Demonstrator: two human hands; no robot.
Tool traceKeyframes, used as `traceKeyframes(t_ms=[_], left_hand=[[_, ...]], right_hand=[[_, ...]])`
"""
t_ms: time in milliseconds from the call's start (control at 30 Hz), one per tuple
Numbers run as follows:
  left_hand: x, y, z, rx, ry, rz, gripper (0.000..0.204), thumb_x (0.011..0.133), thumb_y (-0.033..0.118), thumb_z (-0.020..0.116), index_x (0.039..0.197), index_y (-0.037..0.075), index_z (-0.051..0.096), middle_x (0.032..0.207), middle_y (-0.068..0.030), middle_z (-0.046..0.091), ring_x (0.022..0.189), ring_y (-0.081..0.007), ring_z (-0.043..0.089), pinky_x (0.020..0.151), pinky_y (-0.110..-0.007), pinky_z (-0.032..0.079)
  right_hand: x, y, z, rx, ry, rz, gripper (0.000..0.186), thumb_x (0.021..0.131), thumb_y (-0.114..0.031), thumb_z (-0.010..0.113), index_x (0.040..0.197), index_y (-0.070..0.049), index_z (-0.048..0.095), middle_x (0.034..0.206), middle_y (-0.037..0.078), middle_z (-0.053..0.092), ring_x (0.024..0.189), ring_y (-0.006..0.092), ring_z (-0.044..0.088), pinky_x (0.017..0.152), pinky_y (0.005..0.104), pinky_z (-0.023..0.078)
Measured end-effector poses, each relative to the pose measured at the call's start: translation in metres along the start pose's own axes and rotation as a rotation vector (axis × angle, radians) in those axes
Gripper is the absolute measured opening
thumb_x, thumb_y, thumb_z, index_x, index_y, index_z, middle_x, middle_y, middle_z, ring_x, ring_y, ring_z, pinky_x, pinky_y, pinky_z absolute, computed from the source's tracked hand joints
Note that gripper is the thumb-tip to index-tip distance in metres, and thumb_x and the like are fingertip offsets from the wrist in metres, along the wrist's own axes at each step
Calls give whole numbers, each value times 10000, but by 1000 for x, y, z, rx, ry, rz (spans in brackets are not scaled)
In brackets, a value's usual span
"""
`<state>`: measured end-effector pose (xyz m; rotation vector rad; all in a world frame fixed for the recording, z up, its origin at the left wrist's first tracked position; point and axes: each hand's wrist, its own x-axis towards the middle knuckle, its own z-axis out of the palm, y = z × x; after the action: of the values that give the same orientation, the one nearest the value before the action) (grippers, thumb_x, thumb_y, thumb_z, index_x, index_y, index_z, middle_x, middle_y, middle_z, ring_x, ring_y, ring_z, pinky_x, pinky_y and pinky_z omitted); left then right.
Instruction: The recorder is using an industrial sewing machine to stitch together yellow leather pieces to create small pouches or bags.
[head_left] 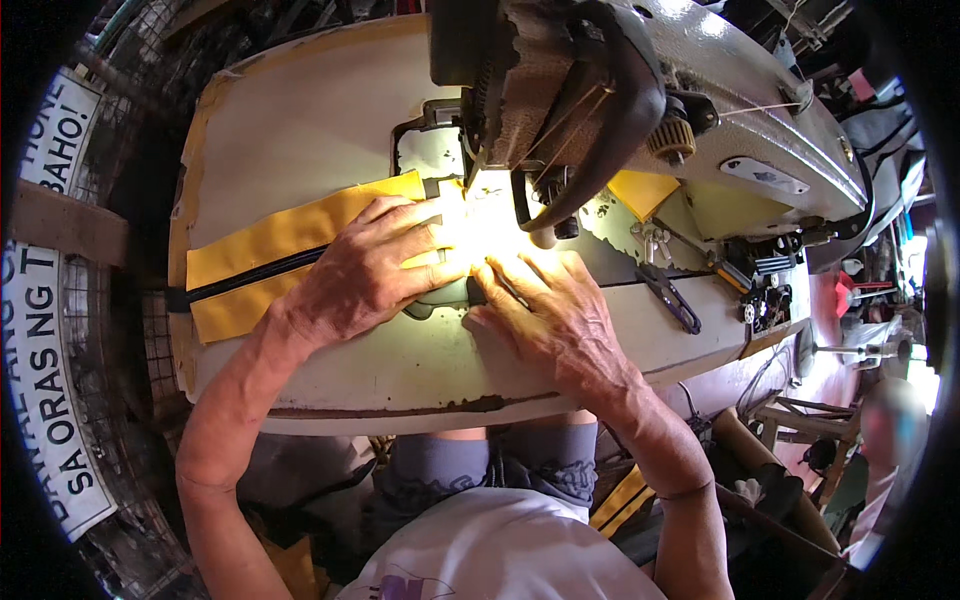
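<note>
From here, the yellow black-banded strip (258, 238) slants lengthwise up toward the sewing machine (700, 60), left hand (372, 262) on it, fingers spread, right hand (552, 312) just before the machine, fingers slightly parted

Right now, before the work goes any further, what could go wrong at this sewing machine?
The left hand and right hand both have fingertips close to the area beneath the sewing machine's head; a finger might get caught if it runs.

Bright glare washes out that spot, so crooked yellow fabric could go unnoticed.

The black tool lying right of the right hand might get knocked.
</note>
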<state>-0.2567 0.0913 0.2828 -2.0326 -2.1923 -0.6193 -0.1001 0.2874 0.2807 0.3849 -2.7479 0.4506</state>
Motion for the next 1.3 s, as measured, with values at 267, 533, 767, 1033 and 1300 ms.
traceKeyframes(t_ms=[267,533,767,1033,1300], left_hand=[[6,-16,0,35,55,17,278,817,191,713,1085,133,759,1218,-95,684,1237,-292,596,1085,-463,441],[15,-40,2,55,39,14,236,789,209,788,998,101,778,1170,-70,705,1263,-249,593,1130,-464,387],[16,-43,6,44,92,18,218,799,187,793,1009,129,782,1167,-44,699,1279,-236,580,1153,-459,367],[10,-47,5,104,106,-8,338,854,103,743,1185,171,738,1307,-55,635,1320,-265,536,1168,-461,357],[-25,-27,-11,319,103,-650,632,917,261,717,1455,16,492,1357,-154,553,1277,-322,506,1114,-472,397]], right_hand=[[16,7,1,-32,-74,3,385,935,-326,652,1179,-28,647,1131,114,642,986,276,613,861,420,469],[-36,24,-20,-164,58,182,587,852,-305,794,1344,-54,597,1323,150,544,1217,329,542,1018,473,450],[-100,45,-79,-254,295,440,376,926,-73,712,1298,-64,665,1291,156,621,1162,333,604,975,423,503],[-121,52,-68,-240,158,546,348,903,-91,734,1241,-43,671,1147,147,636,1090,342,599,950,428,493],[-112,50,-63,-327,70,479,315,901,35,633,1212,-17,629,994,134,608,944,317,612,820,422,526]])
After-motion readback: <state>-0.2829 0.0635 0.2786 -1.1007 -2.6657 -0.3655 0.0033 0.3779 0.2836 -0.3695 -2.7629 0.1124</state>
